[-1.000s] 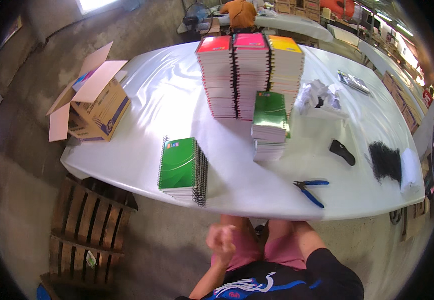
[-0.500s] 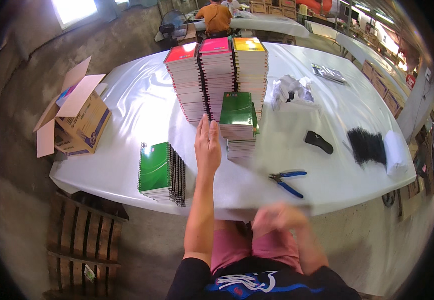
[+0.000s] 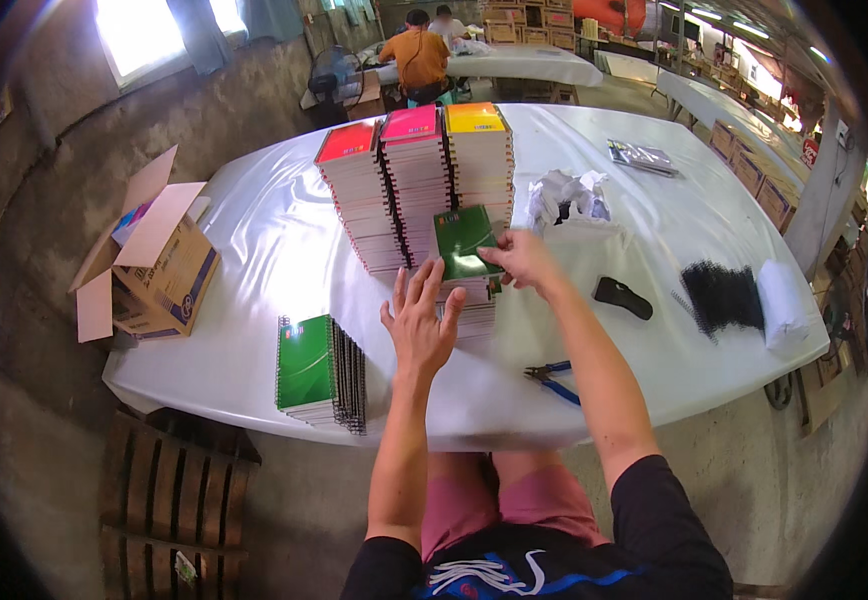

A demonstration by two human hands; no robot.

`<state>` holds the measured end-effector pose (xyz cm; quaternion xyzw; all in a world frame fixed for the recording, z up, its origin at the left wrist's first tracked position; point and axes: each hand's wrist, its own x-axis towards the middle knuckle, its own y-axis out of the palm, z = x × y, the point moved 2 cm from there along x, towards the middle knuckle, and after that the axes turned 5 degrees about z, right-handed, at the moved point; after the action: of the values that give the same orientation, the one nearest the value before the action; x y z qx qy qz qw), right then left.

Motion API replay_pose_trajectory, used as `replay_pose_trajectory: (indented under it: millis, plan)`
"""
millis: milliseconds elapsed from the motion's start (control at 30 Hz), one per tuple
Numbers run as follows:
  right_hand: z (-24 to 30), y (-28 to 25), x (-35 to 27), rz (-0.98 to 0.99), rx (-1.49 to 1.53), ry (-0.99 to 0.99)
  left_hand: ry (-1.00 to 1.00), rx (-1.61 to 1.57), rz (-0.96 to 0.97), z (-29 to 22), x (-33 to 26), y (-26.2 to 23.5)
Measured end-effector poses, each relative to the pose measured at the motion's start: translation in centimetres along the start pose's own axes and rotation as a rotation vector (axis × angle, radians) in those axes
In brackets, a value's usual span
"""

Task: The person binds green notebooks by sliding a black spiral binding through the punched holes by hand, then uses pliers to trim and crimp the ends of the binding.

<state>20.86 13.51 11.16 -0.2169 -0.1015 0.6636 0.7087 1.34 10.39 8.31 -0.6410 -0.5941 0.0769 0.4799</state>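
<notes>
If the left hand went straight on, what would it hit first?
Probably the pink-topped notebook stack, ahead of the left hand, though depth is unclear and its fingers may brush the nearby green notebook first.

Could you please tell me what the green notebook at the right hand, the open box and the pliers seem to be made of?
Green notebook: likely paper, its cover glossy card or plastic, reflecting light.
Open box: matte brown cardboard, judging by folded flaps.
Pliers: probably metal, dark-headed; blue grips perhaps plastic, finish unclear.
</notes>
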Motion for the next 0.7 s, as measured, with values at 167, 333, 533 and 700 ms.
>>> replay_pose_trajectory:
  millis: [167, 333, 533, 700]
  plan:
    - [-0.7, -0.5, 0.0, -0.339, -0.111, -0.279, 0.013, -0.081, -0.055, -0.2, -0.1, -0.1]
    - [1.8, -1.8, -7.5, -0.253, 0.402, -0.392, -0.078, -0.289, -0.167, 0.8, 0.6, -0.8]
    - [0.5, -3.3, -8.1, -0.225, 0.753, -0.498, -0.459, 0.077, 0.271, -0.3, 8.2, -1.1]
    - [-2.5, -4.8, -9.6, -0.322, 0.717, -0.461, -0.471, 0.231, 0.217, -2.5, 8.0, -1.5]
